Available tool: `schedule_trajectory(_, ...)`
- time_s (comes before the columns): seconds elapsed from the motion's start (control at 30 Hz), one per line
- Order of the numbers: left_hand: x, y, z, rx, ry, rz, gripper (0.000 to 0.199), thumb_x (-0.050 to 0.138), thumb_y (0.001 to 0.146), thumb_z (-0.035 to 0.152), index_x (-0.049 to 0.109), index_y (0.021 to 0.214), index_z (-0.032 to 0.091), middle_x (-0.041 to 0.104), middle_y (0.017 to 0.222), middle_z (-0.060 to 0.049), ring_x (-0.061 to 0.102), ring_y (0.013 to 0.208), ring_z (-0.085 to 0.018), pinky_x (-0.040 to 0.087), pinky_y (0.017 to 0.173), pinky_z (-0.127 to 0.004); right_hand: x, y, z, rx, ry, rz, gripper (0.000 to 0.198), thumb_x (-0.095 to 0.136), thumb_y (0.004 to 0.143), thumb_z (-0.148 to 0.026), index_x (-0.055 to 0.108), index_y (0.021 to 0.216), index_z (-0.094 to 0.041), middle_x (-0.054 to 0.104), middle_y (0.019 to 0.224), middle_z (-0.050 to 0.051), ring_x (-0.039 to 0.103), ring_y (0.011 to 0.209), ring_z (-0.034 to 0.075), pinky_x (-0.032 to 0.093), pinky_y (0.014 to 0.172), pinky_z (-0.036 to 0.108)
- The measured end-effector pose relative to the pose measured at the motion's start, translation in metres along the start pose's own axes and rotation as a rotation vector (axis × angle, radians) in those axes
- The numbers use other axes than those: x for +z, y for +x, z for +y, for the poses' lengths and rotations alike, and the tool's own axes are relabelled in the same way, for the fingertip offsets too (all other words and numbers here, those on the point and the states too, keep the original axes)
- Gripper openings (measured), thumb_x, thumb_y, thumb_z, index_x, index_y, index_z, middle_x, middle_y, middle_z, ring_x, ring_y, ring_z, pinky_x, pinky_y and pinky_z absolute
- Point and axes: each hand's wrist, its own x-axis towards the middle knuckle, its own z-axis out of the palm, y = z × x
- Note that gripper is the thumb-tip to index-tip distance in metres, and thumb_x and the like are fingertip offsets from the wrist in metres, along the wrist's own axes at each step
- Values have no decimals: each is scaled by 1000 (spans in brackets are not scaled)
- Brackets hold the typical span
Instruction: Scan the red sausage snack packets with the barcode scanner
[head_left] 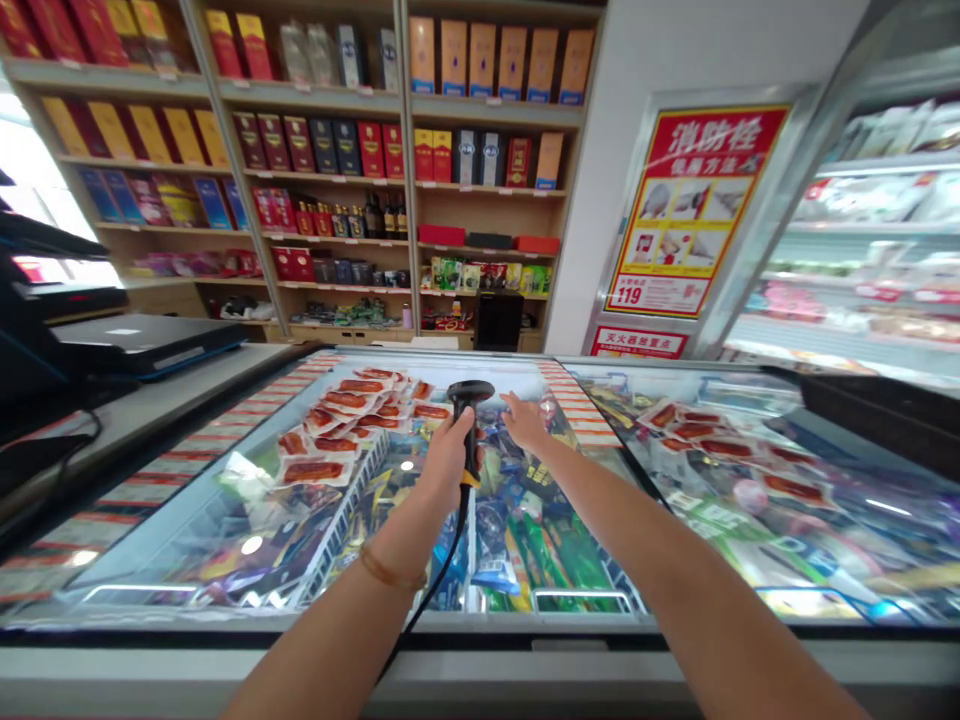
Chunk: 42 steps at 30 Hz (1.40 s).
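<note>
My left hand (450, 452) is wrapped round the handle of a black barcode scanner (470, 432), held upright over the chest freezer (517, 368). Its black cord (448, 565) runs down past my left wrist. Just right of the scanner head, my right hand (525, 422) reaches forward with fingers stretched out and nothing visible in it. To the left of the scanner, a pile of packed reddish-brown sausages (349, 400) lies on the freezer's glass top. More sausage packs (705, 432) lie on the glass at the right. Colourful frozen packages (559, 550) show through the glass in white wire baskets.
A flat dark device (142, 335) rests on the counter at the left. Behind the freezer stand shelves (315, 180) of boxes and bottles. A red and yellow fire-hydrant sign (697, 210) hangs on the wall, beside a stocked refrigerated display (862, 245). A long black piece (885, 425) borders the right.
</note>
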Motion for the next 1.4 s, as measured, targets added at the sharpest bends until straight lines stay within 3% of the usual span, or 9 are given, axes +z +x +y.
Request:
schedule_trajectory(0.13, 28, 0, -31, -37, 28, -28, 46, 74, 66, 56, 52, 81, 19, 58, 64, 3, 46, 38, -8, 33, 37, -22, -39, -27, 87, 150, -128, 86, 47, 40, 96, -22, 50, 142, -23, 52, 146, 10, 47, 129, 29, 38, 103, 44)
schedule_trajectory(0.3, 38, -6, -62, -74, 86, -157, 50, 73, 66, 62, 52, 80, 18, 56, 60, 4, 47, 39, -8, 33, 37, -22, -91, -56, 182, 315, -291, 179, 37, 45, 93, -18, 61, 127, -16, 62, 128, 18, 51, 121, 33, 37, 98, 47)
schedule_trajectory(0.53, 35, -10, -75, -18, 108, -232, 52, 76, 64, 61, 53, 82, 18, 59, 69, 2, 47, 40, -6, 35, 38, -21, -107, -67, 236, 312, -417, 238, 24, 64, 84, -26, 68, 103, -13, 66, 115, 22, 53, 116, 38, 35, 97, 55)
schedule_trajectory(0.73, 30, -5, -79, 5, 123, -235, 50, 76, 66, 59, 51, 82, 18, 59, 70, 3, 48, 40, -6, 35, 39, -21, -101, -61, 237, 237, -367, 293, 13, 61, 86, -21, 69, 78, -16, 68, 93, 21, 54, 115, 39, 31, 97, 58)
schedule_trajectory(0.83, 29, -2, -82, -4, 112, -212, 53, 76, 63, 61, 51, 81, 19, 58, 68, 3, 47, 38, -7, 34, 37, -21, -101, -59, 219, 163, -338, 326, 14, 58, 86, -20, 70, 81, -15, 68, 97, 20, 52, 115, 36, 29, 97, 54)
schedule_trajectory(0.93, 29, -1, -85, 12, 110, -218, 55, 76, 62, 64, 51, 81, 18, 57, 67, 4, 47, 38, -6, 33, 37, -21, -92, -53, 176, 60, -303, 340, 14, 58, 85, -23, 70, 88, -17, 69, 103, 16, 53, 111, 32, 31, 98, 48)
schedule_trajectory(1.17, 27, -6, -81, 40, 132, -226, 54, 75, 65, 63, 52, 84, 19, 57, 69, 4, 47, 40, -6, 34, 38, -21, -47, -48, 58, -98, -82, 139, 14, 57, 85, -25, 70, 87, -20, 72, 93, 7, 61, 91, 24, 41, 88, 35)
schedule_trajectory(1.3, 25, -10, -76, 27, 132, -196, 52, 73, 68, 61, 53, 89, 19, 57, 68, 4, 48, 42, -6, 35, 39, -21, -39, -51, 61, -159, 56, 223, 22, 52, 91, -31, 70, 97, -19, 71, 100, 9, 61, 97, 23, 44, 89, 32)
schedule_trajectory(1.4, 25, -10, -75, 31, 128, -206, 53, 74, 66, 62, 51, 85, 19, 58, 69, 4, 48, 41, -6, 35, 39, -21, -40, -52, 87, -120, 155, 317, 34, 56, 89, -34, 66, 118, -18, 65, 124, 12, 55, 119, 27, 39, 104, 39)
